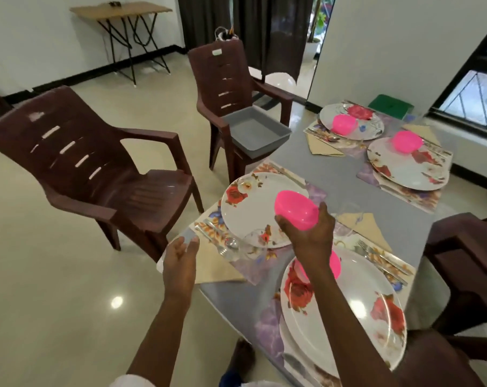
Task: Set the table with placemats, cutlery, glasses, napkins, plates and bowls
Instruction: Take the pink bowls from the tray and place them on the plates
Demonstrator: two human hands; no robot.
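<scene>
The right hand (306,233) cups a pink bowl (295,209) from below, fingers (283,222) curled round its underside and thumb up its far side, so the bowl is gripped, off the desk (334,169) and somewhat tilted. It hangs over the three o'clock edge of a floral plate (250,208), the only plate in view with nothing on it. That seems to be why the bowl is carried there: this setting lacks its bowl.

The left hand (179,258) holds nothing. Its fingers are loosely extended, palm turned inward, hovering by the desk corner at about seven o'clock from that plate, probably kept free to steady the plate or balance the reach.

The other three settings look finished. A second pink bowl (334,263) sits on the nearest plate (348,317) at five o'clock, partly hidden by the right forearm. Two more plates at one and two o'clock (351,121) (410,166) each carry a pink bowl.

Around the bare plate lie a flowered placemat (316,192), cutlery (217,236) along its seven o'clock side, a beige napkin (217,272) and a clear glass (253,241) close against the rim. The glass stands near the bowl's likely path, so lowering toward the plate's centre would keep clear of it.

A grey tray (256,129) rests on a brown chair (236,88) at twelve o'clock, and nothing shows inside it.
</scene>
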